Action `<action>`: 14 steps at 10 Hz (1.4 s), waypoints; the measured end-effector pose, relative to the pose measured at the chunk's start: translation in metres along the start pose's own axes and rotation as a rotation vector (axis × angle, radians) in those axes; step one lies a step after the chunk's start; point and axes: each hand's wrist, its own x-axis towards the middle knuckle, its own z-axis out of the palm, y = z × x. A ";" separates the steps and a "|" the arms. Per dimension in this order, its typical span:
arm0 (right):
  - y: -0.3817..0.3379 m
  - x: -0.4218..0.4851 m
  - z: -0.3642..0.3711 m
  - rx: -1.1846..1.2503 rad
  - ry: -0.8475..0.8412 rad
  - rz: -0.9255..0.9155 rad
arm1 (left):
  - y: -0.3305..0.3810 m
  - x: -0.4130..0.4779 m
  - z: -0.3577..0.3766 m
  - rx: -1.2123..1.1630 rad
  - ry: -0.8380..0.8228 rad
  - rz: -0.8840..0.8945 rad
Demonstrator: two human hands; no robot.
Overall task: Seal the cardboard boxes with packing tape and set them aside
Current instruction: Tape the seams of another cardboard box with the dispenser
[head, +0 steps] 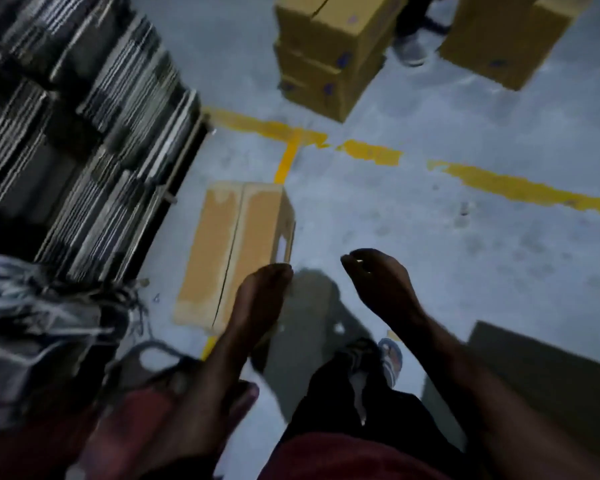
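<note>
A closed cardboard box (232, 251) lies on the grey floor in front of me, its two top flaps meeting at a centre seam. My left hand (262, 296) hangs over the box's near right corner, fingers pointing down and loosely together, holding nothing that I can see. My right hand (378, 278) hovers to the right of the box above the bare floor, fingers loosely curled and empty. No tape roll or dispenser shows in this blurred view.
A tall pile of flat cardboard sheets (84, 133) fills the left. Stacked boxes (329, 53) and another box (510, 39) stand at the back, with someone's shoe (413, 51) between them. Yellow floor lines (520, 188) cross the middle. A dark flat sheet (551, 368) lies at right.
</note>
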 end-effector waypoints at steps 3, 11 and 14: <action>-0.020 0.008 0.144 -0.057 -0.351 0.059 | -0.103 0.006 -0.054 -0.093 0.243 -0.214; 0.053 0.089 0.430 0.035 -0.344 0.463 | -0.490 0.233 -0.133 0.030 0.132 -0.704; -0.064 0.124 0.292 0.132 -0.028 0.175 | -0.271 0.213 -0.199 -0.235 0.231 -0.203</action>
